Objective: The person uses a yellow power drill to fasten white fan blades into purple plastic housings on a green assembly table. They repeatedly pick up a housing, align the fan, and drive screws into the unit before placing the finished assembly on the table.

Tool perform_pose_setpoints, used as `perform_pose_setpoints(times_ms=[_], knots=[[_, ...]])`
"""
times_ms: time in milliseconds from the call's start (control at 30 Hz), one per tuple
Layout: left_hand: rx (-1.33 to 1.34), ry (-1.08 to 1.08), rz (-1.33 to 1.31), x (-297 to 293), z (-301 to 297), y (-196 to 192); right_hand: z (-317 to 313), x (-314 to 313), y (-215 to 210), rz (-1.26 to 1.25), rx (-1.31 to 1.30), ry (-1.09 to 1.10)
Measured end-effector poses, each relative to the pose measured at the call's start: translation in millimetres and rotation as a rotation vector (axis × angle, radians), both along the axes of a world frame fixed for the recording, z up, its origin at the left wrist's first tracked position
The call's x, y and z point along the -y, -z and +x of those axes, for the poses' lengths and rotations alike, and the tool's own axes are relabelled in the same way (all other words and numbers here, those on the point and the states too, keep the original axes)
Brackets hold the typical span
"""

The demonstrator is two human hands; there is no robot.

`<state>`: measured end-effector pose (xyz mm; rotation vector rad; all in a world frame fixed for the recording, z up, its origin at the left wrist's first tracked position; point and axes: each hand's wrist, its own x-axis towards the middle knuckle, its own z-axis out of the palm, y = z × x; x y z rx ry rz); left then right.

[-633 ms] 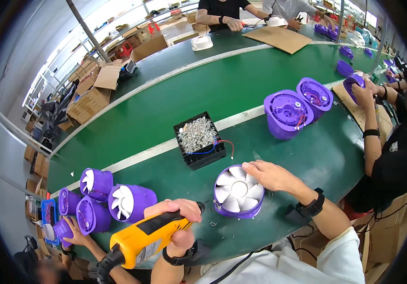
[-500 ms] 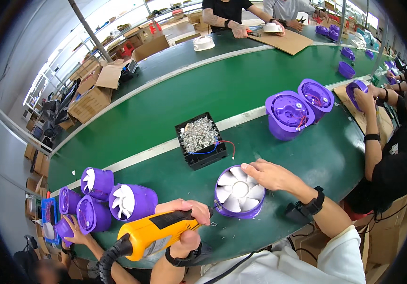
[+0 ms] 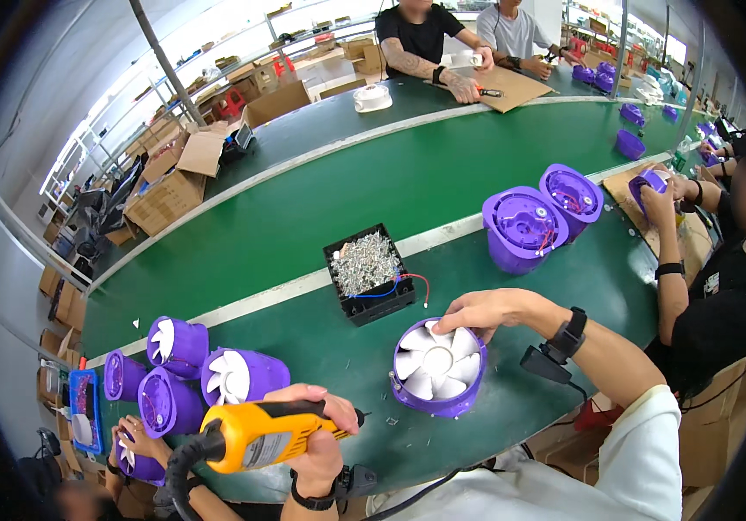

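A yellow and black electric screwdriver (image 3: pixel 262 436) lies across my left hand (image 3: pixel 321 453), its fingers wrapped round the grip and its dark tip pointing right. A purple round housing (image 3: pixel 442 406) with a white fan (image 3: pixel 435 360) inside stands on the table to the right of that tip, apart from it. My right hand (image 3: pixel 501 311) is closed on the far right of the housing's rim, thumb over the fan's edge and fingers outside. Beyond the housing sits a black box (image 3: pixel 379 306) full of small metal screws (image 3: pixel 364 262), with a red and a blue wire at its corner.
Several purple housings (image 3: pixel 250 375) stand at the left, some with white fans; a co-worker's hands (image 3: pixel 143 437) hold one there. Two purple housings (image 3: pixel 525 221) with red wires stand at the right. A green belt (image 3: pixel 442 165) runs behind. Another worker's hand (image 3: pixel 661 204) is far right.
The screwdriver has moved slightly left and down, away from the housing. My right hand has shifted from lying over the fan to gripping the rim. The whole view has shifted a little.
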<state>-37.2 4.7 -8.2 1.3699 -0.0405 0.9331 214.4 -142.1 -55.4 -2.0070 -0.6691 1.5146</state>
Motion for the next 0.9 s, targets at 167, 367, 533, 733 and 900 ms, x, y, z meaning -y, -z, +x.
perform_pose_setpoints(times_ms=[167, 367, 533, 733, 900], knots=[[0.028, -0.052, -0.047, 1.3, -8.5, 3.3, 11.8, -12.8, 9.4, -0.048, -0.134, -0.083], [0.116, -0.045, -0.076, -5.4, -12.1, 8.9, -2.1, -15.0, 21.5, 0.047, -0.137, -0.062], [0.144, -0.079, -0.086, -10.5, -15.7, 7.5, -8.9, -14.3, 16.0, 0.202, -0.235, 0.002], [0.219, -0.085, 0.011, -20.1, -28.2, 11.7, -36.5, 6.2, -5.1, 0.404, -0.054, 0.319], [0.198, -0.049, -0.018, -17.8, -41.4, -1.6, -48.0, 60.7, -42.9, 0.474, 0.424, 0.458]])
